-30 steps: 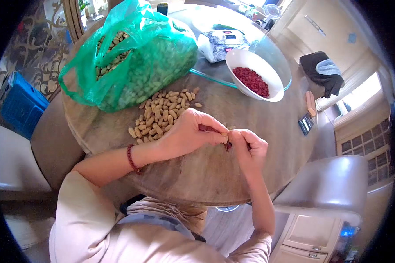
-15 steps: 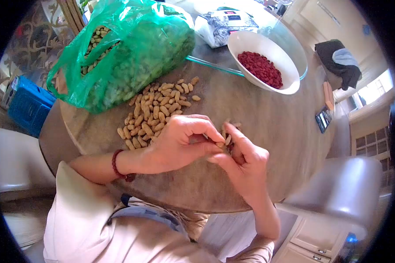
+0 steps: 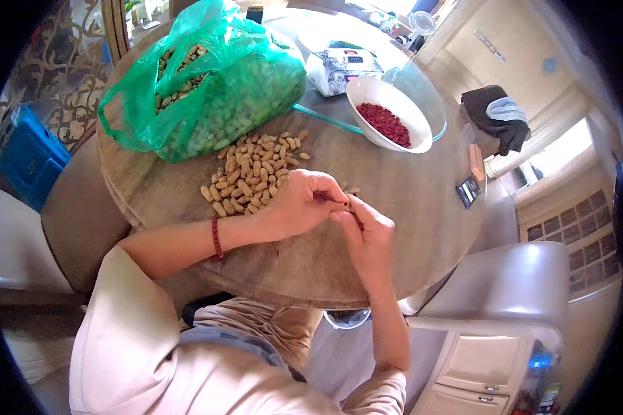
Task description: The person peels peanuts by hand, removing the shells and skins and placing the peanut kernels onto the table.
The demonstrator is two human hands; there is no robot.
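Note:
My left hand (image 3: 299, 205) and my right hand (image 3: 368, 232) meet above the near half of the round table (image 3: 422, 200), fingertips pinched together. Between them is a small peanut (image 3: 345, 203), mostly covered by my fingers. A heap of unshelled peanuts (image 3: 250, 173) lies just beyond my left hand. A few peanut pieces or shells (image 3: 353, 190) show behind my right fingers. Across the table, a white bowl (image 3: 417, 119) tilts toward me with red shelled peanuts (image 3: 383, 125) in it.
A green plastic bag (image 3: 235, 104) full of peanuts stands at the far left. Behind the white bowl are a glass-edged tray (image 3: 325, 119) and a patterned packet (image 3: 346, 68). A phone (image 3: 468, 191) lies near the right edge. Chairs (image 3: 498, 287) flank the table; a lined bin (image 3: 347, 319) stands below.
The view has shifted, bringing the bin into sight. My right fingers, earlier spread around pieces of peanut, are now closed against my left fingertips.

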